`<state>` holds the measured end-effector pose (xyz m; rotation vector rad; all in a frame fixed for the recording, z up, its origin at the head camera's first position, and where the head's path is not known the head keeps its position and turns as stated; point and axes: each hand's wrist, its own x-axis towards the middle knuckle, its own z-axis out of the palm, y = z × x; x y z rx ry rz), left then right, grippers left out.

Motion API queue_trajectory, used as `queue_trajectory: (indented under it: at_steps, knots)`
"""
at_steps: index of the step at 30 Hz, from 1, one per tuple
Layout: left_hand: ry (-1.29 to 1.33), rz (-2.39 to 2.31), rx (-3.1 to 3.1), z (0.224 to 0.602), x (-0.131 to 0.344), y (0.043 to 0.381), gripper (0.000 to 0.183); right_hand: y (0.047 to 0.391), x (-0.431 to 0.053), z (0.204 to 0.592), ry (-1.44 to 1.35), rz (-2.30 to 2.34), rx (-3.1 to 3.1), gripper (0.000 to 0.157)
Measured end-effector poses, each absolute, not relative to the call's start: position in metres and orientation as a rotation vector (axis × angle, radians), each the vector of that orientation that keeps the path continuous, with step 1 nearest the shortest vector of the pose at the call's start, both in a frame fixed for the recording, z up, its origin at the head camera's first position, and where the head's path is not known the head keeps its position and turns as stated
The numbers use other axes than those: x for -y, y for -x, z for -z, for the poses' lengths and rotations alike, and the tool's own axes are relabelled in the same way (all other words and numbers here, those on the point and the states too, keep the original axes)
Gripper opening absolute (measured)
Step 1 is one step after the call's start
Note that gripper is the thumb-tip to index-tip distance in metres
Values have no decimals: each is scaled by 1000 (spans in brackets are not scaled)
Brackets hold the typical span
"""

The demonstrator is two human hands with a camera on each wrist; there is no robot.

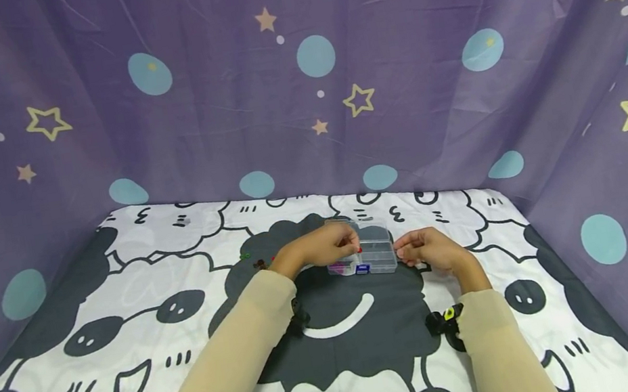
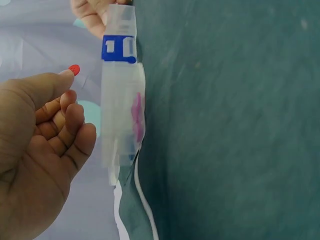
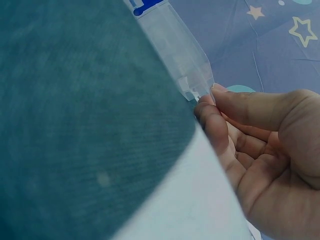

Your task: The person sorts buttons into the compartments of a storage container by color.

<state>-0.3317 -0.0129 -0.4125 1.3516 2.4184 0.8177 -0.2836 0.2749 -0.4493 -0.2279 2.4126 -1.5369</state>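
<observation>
My left hand [image 1: 330, 243] pinches a small red button [image 2: 74, 69] at the tip of its thumb, above the clear plastic compartment box [image 1: 381, 255]. The box has a blue latch [image 2: 118, 48] on its near side, and something pink [image 2: 137, 117] shows in its left part. At the box's right end, my right hand [image 1: 430, 251] holds the corner between thumb and fingers. From the right wrist view, the thumb [image 3: 250, 107] lies against the clear wall. What the other compartments contain is too small to make out.
Left of the box, partly behind the left wrist, lie small brown pieces [image 1: 260, 264] and a small green piece [image 1: 245, 256]. Everything rests on a cloth [image 1: 338, 350] with black-and-white cartoon print. A purple curtain [image 1: 251, 110] with stars hangs behind.
</observation>
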Motion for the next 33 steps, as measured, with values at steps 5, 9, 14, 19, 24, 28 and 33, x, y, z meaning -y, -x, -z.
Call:
queue_trajectory:
  at_steps: [5, 9, 14, 19, 24, 28, 33]
  knots:
    - [-1329, -817, -2411, 415, 7, 330, 12, 285, -275, 450, 234, 1543, -2403, 26]
    - [-1336, -803, -2440, 416, 4, 329, 13, 287, -276, 451, 234, 1546, -2400, 26]
    - [-1330, -787, -2455, 418, -1, 328, 12, 286, -276, 452, 230, 1549, -2399, 25]
    - [-1327, -755, -2486, 419, -4, 328, 11, 285, -276, 452, 230, 1562, -2391, 25]
    - [-1349, -734, -2514, 418, -5, 327, 10, 286, -276, 452, 234, 1560, -2391, 25]
    - [-1359, -748, -2512, 417, -3, 327, 9, 286, -277, 452, 235, 1553, -2395, 25]
    - [-1338, -771, -2503, 413, 6, 327, 10, 285, -276, 451, 233, 1549, -2403, 25]
